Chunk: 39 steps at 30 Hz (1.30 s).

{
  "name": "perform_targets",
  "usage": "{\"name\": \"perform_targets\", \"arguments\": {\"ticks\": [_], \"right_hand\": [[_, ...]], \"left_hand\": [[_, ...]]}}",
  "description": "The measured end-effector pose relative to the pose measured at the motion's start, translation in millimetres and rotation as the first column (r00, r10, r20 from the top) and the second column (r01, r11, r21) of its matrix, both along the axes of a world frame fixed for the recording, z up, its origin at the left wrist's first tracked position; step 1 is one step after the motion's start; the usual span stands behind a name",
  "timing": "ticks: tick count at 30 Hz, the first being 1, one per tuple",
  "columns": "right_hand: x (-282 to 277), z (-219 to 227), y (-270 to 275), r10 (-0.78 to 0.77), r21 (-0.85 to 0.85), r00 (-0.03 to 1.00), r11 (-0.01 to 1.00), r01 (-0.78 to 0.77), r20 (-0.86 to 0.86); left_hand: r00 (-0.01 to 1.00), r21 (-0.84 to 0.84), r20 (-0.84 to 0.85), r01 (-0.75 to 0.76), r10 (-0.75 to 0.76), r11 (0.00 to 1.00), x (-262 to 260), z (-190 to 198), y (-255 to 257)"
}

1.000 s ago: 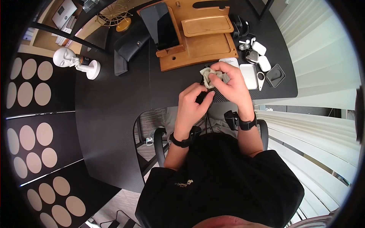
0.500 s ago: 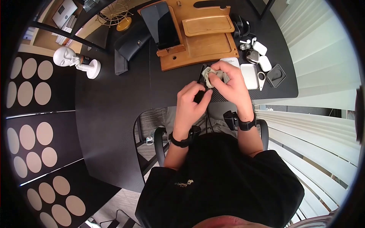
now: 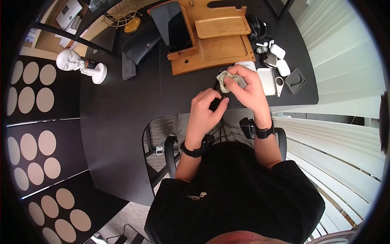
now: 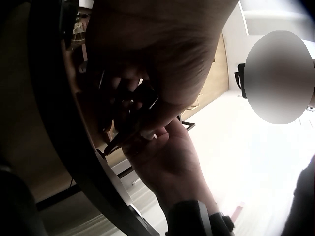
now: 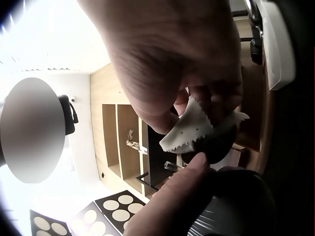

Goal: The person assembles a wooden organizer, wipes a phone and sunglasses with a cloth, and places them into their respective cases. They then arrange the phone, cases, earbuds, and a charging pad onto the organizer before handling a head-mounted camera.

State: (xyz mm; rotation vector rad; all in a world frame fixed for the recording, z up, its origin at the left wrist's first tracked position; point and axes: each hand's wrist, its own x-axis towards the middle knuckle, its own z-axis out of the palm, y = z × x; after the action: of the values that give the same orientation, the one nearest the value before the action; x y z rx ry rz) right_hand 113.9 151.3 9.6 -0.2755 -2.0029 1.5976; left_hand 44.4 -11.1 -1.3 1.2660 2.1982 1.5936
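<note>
Left hand: in the middle of the head view, the left hand (image 3: pixel 204 110) has its fingers bent, with the thumb opposite to them, and it grips a dark object (image 3: pixel 215 105).
Dark object: it lies between the two hands, near the centre of the frame; its upper part touches the cloth. The hands cover much of it, so I cannot tell its full shape.
Right hand: to the right of the centre, the right hand (image 3: pixel 248 87) is nearly closed and pinches the cloth between thumb and fingers.
Cloth: the pale cloth (image 5: pixel 189 130) is folded, with a zigzag edge, in the middle of the right wrist view, against the dark object.
Desk top: on the black desk (image 3: pixel 118 105), a wooden stand (image 3: pixel 223 51) is at the upper middle, with a dark-screened device (image 3: pixel 172 28) leaning on it.
Right side of desk: a white tray (image 3: pixel 266 81) is beside the right hand; a dark tray (image 3: pixel 295 80) is farther right.
Upper left: a white figurine (image 3: pixel 70 62) stands there.
</note>
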Motion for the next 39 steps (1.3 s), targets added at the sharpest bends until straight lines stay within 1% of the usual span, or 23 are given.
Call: {"name": "perform_targets", "arguments": {"ticks": [2,4,5,7,8,9,11,13,15,17,18,20,21,23,25,27,29,30,32,33,35,37,39], "right_hand": [[0.2,5.7,-3.6,0.030,0.046,0.999,0.999,-0.029,-0.029],[2.0,12.5,-6.2,0.119,0.136,0.992,0.984,-0.113,-0.039],[2.1,10.9,-6.3,0.120,0.135,0.992,0.984,-0.114,-0.040],[2.5,6.5,-6.1,0.295,0.051,0.954,0.953,-0.297,0.046],[2.9,5.9,-4.7,0.322,0.003,0.943,0.946,-0.323,0.091],[3.5,5.0,-3.1,0.326,0.003,0.941,0.945,-0.327,0.089],[3.8,2.8,-0.5,0.167,0.015,0.968,0.985,-0.173,0.188],[1.3,2.0,1.3,0.113,0.022,0.984,0.993,-0.117,0.141],[-1.5,3.2,-0.3,-0.016,0.088,0.999,0.996,0.020,-0.039],[1.5,11.5,-3.4,0.021,0.090,0.999,0.996,-0.018,-0.032],[1.8,12.7,-5.8,0.086,0.121,0.996,0.989,-0.081,-0.033],[2.9,12.0,-7.5,0.190,0.166,0.982,0.969,-0.185,-0.013],[3.1,10.3,-6.6,0.192,0.164,0.981,0.969,-0.187,-0.014],[3.5,5.1,-2.0,0.302,0.031,0.942,0.950,-0.310,0.149],[1.6,0.7,-0.3,0.275,0.034,0.946,0.958,-0.284,0.170],[-0.7,1.4,-0.5,0.091,0.036,0.993,0.995,-0.094,0.074],[-1.8,6.2,-1.3,0.027,0.077,0.999,0.997,-0.028,0.019],[-1.7,7.1,-1.6,0.042,0.103,0.999,0.994,-0.040,-0.010],[-0.2,12.3,-4.5,0.101,0.129,0.994,0.987,-0.096,-0.036],[0.9,11.7,-4.9,0.100,0.129,0.994,0.987,-0.094,-0.035],[1.4,8.9,-6.2,0.223,0.201,0.975,0.954,-0.222,0.015],[2.4,6.1,-2.4,0.272,0.151,0.962,0.950,-0.274,0.036],[3.6,5.1,1.3,0.267,0.032,0.938,0.959,-0.280,0.219]], "left_hand": [[1.000,0.001,0.002,0.018,-0.018,1.000,2.3,-0.4,5.6],[1.000,0.169,0.019,0.005,-0.008,0.986,2.7,0.3,11.3],[1.000,0.167,0.019,0.004,-0.007,0.986,1.8,-0.5,9.5],[0.998,0.117,0.047,-0.042,0.036,0.992,-3.1,-3.0,1.6],[0.999,0.064,0.012,-0.044,0.044,0.997,-6.3,-2.8,-1.7],[0.999,0.063,0.010,-0.048,0.048,0.997,-6.2,-2.5,-2.8],[0.999,0.062,0.017,-0.045,0.044,0.997,-4.7,-1.4,-4.0],[1.000,0.042,0.010,-0.023,0.023,0.999,-2.4,0.7,-2.2],[1.000,0.022,0.003,0.005,-0.005,1.000,0.0,-0.1,2.4],[0.999,0.078,0.014,0.039,-0.041,0.996,1.6,-4.0,7.7],[0.999,0.079,0.014,0.043,-0.044,0.996,1.3,-5.5,7.7],[1.000,0.077,0.031,0.002,-0.005,0.997,0.0,-7.4,5.6],[1.000,0.075,0.030,0.000,-0.003,0.997,-1.6,-6.3,4.3],[1.000,0.072,0.021,-0.025,0.023,0.997,-4.9,-3.6,2.3],[0.999,0.060,0.025,-0.028,0.027,0.998,-5.3,-4.4,0.2],[0.999,0.050,0.032,-0.024,0.023,0.998,-4.6,-5.0,-0.3],[1.000,-0.030,0.029,-0.005,0.005,1.000,-3.0,-5.4,0.7],[1.000,-0.028,0.029,-0.001,0.002,1.000,-2.3,-6.1,3.9],[0.999,0.122,0.008,0.033,-0.035,0.992,0.3,-8.1,11.5],[0.999,0.123,0.009,0.035,-0.036,0.992,-0.4,-10.8,10.3],[0.999,0.055,0.032,0.008,-0.010,0.998,-3.5,-14.7,5.0],[0.999,0.058,0.035,0.003,-0.005,0.998,-5.4,-10.2,2.3],[0.999,0.063,0.038,-0.004,0.002,0.998,-7.0,-8.3,-0.7]]}}
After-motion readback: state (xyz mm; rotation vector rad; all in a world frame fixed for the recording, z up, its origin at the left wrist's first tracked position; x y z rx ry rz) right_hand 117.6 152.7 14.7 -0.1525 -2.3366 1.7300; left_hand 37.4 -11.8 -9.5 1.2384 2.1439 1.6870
